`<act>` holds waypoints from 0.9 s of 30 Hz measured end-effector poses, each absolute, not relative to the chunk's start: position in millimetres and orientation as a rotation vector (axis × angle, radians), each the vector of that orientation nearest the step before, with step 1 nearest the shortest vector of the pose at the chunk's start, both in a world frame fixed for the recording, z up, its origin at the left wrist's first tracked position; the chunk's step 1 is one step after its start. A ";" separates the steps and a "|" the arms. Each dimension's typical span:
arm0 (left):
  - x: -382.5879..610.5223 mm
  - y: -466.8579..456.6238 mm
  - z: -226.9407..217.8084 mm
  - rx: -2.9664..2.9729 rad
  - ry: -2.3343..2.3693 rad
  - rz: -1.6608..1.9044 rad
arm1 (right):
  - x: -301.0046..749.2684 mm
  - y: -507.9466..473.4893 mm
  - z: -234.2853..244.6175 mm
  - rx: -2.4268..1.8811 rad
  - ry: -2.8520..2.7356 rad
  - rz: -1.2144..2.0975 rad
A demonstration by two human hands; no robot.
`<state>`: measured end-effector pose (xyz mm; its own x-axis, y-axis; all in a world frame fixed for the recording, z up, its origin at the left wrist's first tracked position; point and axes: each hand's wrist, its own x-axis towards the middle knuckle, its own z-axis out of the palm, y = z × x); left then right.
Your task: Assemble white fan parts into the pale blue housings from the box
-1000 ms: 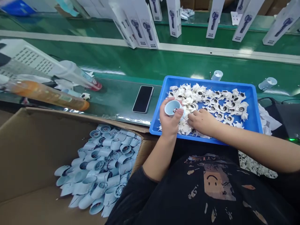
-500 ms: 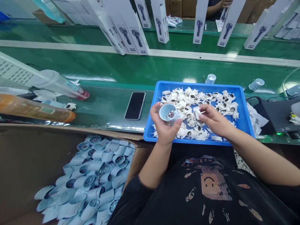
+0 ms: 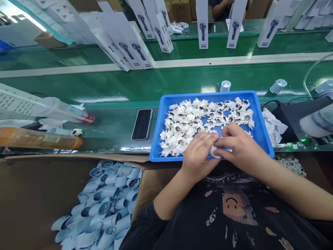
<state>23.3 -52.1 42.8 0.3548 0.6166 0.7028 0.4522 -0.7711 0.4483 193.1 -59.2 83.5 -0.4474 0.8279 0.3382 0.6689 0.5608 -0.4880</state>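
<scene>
My left hand (image 3: 199, 152) and my right hand (image 3: 238, 147) meet over the near edge of a blue tray (image 3: 158, 139). Between them they grip a small pale blue cylindrical housing (image 3: 213, 152), mostly hidden by the fingers. My right hand's fingers press down onto its open end; whatever lies under them is hidden. The tray holds several white fan impellers (image 3: 187, 121) with dark hubs. A cardboard box (image 3: 39, 187) at the lower left holds several pale blue housings (image 3: 109, 198).
A black phone (image 3: 142, 124) lies on the green bench left of the tray. Bottles (image 3: 39, 139) lie at the far left. White product boxes (image 3: 130, 48) stand along the conveyor behind. Two small clear cups (image 3: 225, 85) stand past the tray. A black device (image 3: 299, 118) sits at right.
My right hand lifted a white impeller from the tray and brought it to the housing in my left hand. Both hands have come together and lowered toward the tray's near edge.
</scene>
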 end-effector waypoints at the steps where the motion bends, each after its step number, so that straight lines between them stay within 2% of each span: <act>1: 24.9 -53.8 41.5 2.432 1.006 1.405 | 192.1 -58.3 81.5 -1.206 -2.261 0.383; 9: 7.2 -34.5 48.5 2.470 0.968 1.219 | 232.6 -73.9 85.8 -1.166 -2.139 0.444; 13: -12.6 46.4 65.2 2.310 1.477 1.131 | 265.0 -94.5 78.1 -1.278 -1.912 0.300; 18: -2.6 167.8 65.6 1.970 1.975 0.650 | 260.8 -114.4 54.8 -1.282 -1.830 0.387; 23: 18.1 216.9 40.7 1.862 1.905 0.445 | 255.4 -132.0 54.6 -1.318 -1.852 0.452; 27: -20.8 203.0 59.6 1.918 1.744 0.597 | 278.9 -151.8 64.8 -1.389 -1.765 0.279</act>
